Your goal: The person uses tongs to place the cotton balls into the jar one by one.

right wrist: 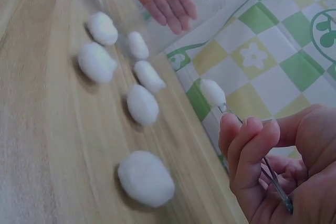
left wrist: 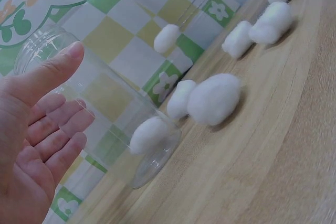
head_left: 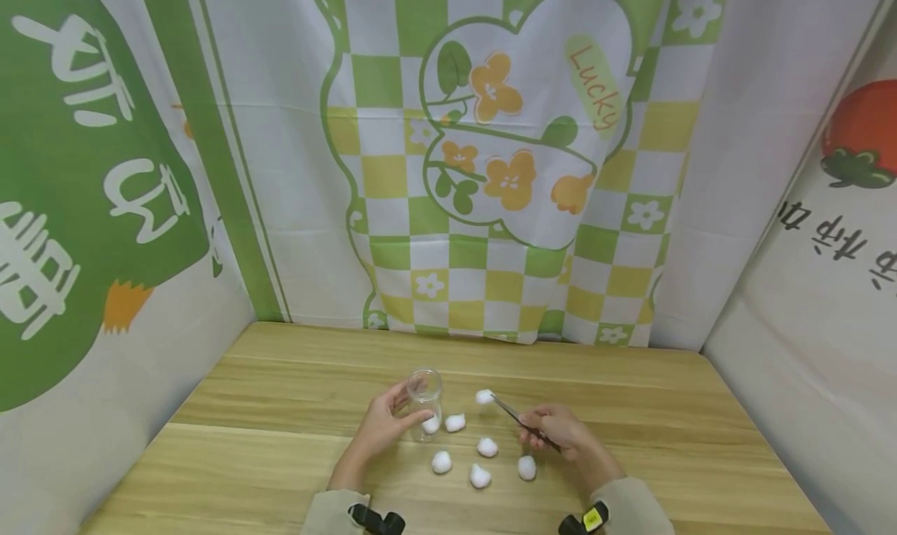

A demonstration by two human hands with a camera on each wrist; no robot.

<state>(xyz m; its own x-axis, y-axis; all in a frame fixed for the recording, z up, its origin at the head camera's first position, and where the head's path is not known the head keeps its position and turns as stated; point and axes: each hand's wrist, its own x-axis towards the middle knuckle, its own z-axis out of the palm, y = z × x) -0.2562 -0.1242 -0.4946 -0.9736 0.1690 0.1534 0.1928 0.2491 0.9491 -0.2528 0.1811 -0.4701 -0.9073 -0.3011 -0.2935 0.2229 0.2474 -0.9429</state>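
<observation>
A clear jar (head_left: pixel 424 399) stands upright on the table with one cotton ball (left wrist: pixel 149 135) at its bottom. My left hand (head_left: pixel 388 420) holds the jar from the left, thumb on the near side and fingers round the far side. In my right hand (head_left: pixel 556 428) I grip metal tweezers (head_left: pixel 510 411) between thumb and fingers. Their tips pinch a cotton ball (right wrist: pixel 212 93), lifted above the table to the right of the jar. Several loose cotton balls lie between my hands, one (head_left: pixel 455 422) close beside the jar and another (head_left: pixel 527 467) just below my right hand.
The wooden table (head_left: pixel 280 410) runs back to a checked green and yellow curtain (head_left: pixel 455 278). Printed cloth hangs at the left (head_left: pixel 91 208) and right (head_left: pixel 827 286). Dark straps with small devices sit on both wrists.
</observation>
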